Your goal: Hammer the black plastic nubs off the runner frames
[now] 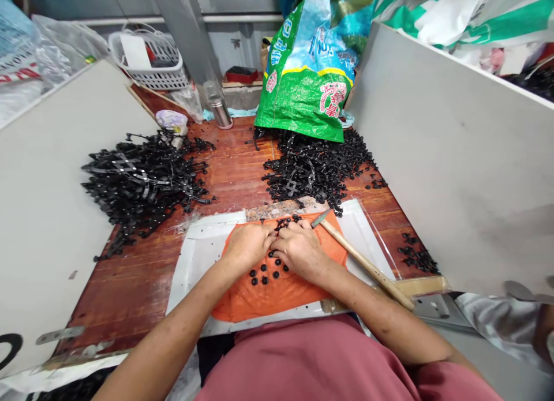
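My left hand (pixel 251 241) and my right hand (pixel 299 246) meet over an orange cloth (pixel 294 294). Both have curled fingers with the tips close together, and whatever sits between them is hidden. Small round black parts (pixel 265 271) lie in a loose group on the cloth just below my hands. More black pieces (pixel 285 222) show beyond my fingertips. To the right of my right hand rests a hammer (pixel 367 263), its head beside my knuckles and its wooden handle slanting toward me.
Heaps of black linked parts lie at the left (pixel 142 182) and back right (pixel 309 164) of the wooden table (pixel 236 164). A green bag (pixel 303 95) stands behind the right heap. Grey panels wall both sides. A steel flask (pixel 220 109) and white basket (pixel 149 63) are at the back.
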A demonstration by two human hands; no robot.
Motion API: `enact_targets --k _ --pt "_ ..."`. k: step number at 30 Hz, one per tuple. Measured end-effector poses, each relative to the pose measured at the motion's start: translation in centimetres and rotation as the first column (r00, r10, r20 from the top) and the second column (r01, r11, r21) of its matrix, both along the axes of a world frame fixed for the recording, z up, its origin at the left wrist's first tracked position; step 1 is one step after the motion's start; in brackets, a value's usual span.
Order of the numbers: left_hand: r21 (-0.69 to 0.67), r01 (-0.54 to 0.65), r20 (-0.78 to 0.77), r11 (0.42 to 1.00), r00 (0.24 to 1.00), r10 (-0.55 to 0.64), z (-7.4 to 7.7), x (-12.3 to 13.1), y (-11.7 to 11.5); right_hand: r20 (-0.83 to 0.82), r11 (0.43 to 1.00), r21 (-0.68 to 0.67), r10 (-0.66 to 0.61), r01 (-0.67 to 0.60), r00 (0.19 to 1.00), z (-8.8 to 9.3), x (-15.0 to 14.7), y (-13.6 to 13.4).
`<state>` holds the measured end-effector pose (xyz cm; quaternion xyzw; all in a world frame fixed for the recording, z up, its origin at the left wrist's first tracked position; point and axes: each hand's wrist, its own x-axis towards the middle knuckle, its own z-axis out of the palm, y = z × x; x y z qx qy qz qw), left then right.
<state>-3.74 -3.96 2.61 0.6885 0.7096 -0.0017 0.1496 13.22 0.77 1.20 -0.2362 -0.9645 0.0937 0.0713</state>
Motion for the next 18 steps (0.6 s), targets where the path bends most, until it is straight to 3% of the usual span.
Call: enact_targets --k 4,12,18 --pt "-0.015 -0.036 -0.002 0.999 0.999 0.036 -0.5 0.0 0.1 0.052 1.0 0.013 -0.005 0.005 0.999 -0.1 -0.4 -0.2" --pt "0.14 -0.194 0.1 0.971 0.978 0.181 -0.1 -2.0 -0.3 0.096 0.996 0.08 -0.054 0.046 0.994 1.3 0.4 0.5" --pt "0.092 -0.113 0.058 0.989 0.992 0.108 0.0 -1.8 -0.4 0.076 0.995 0.087 -0.064 0.057 0.995 2.0 -0.2 2.1"
